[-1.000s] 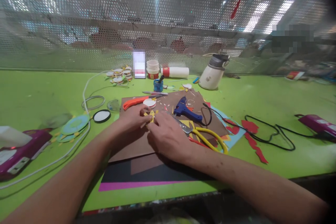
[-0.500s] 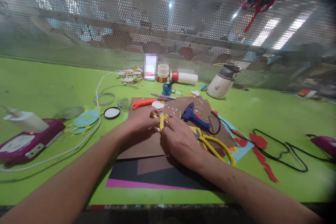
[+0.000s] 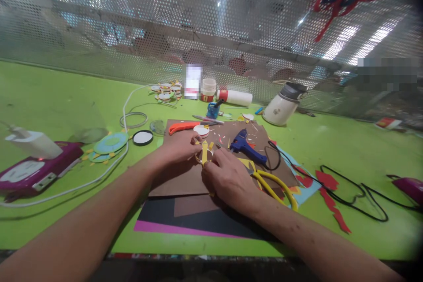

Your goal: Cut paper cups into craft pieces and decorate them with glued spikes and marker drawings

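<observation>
Both of my hands meet over a brown sheet [image 3: 178, 178] on the green table. My left hand [image 3: 178, 146] and my right hand [image 3: 226, 176] pinch a small craft piece with yellow paper strips [image 3: 204, 153] between their fingertips. Just beyond the piece lie a small white disc [image 3: 201, 130] and an orange-handled cutter [image 3: 181, 127]. A blue glue gun [image 3: 246, 145] rests on the brown sheet to the right of my hands. Yellow-handled scissors [image 3: 274, 185] lie right beside my right wrist.
Black and pink sheets [image 3: 185, 222] lie under the brown one. A purple device [image 3: 36, 169] with a white cable sits at left; teal paper discs [image 3: 109, 144] and a black-rimmed disc [image 3: 142, 137] lie nearby. A white jug [image 3: 280, 106], cups and a glue bottle [image 3: 236, 97] stand at the back. Red scraps and a black cord lie at right.
The yellow-strip piece has turned between my fingers, with one strip now standing upright. Both hands stay together on it. The camera view has shifted slightly.
</observation>
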`<action>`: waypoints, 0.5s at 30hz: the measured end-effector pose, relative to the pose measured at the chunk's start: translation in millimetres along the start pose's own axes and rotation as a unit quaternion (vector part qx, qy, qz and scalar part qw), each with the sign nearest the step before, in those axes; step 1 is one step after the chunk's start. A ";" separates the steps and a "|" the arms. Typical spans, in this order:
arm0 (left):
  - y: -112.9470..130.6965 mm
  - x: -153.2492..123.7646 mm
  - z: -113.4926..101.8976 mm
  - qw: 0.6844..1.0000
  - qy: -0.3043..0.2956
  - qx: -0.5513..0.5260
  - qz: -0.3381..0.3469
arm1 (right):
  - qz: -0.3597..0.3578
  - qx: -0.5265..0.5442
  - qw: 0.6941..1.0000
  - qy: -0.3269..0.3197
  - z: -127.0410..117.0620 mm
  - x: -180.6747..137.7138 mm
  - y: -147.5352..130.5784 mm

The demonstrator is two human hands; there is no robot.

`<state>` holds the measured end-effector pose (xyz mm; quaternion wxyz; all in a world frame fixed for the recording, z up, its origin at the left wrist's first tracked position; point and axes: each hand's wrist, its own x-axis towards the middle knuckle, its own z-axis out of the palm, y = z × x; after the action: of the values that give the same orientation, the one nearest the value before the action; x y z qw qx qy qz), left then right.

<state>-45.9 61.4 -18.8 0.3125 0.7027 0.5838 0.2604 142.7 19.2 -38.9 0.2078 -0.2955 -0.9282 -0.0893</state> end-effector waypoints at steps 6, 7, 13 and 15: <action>2.9 -2.6 -1.4 1.000 -0.004 -0.023 -0.006 | 0.090 0.057 0.994 -0.006 -14.1 -0.6 12.0; 2.0 -2.3 -2.6 1.000 -0.006 -0.023 -0.007 | 0.122 0.059 0.991 -0.005 -16.1 0.8 18.3; -6.3 -0.6 -19.1 0.999 -0.048 0.009 -0.004 | 0.253 0.098 0.957 -0.107 -17.8 18.9 44.5; -6.7 -0.8 -23.2 0.997 -0.069 0.023 0.005 | 0.274 0.113 0.942 -0.155 -19.1 25.4 42.9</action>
<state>-67.4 64.6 -8.3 0.3344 0.7292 0.5629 0.1990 155.4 61.4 -8.7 0.1095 -0.5236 -0.8359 0.1232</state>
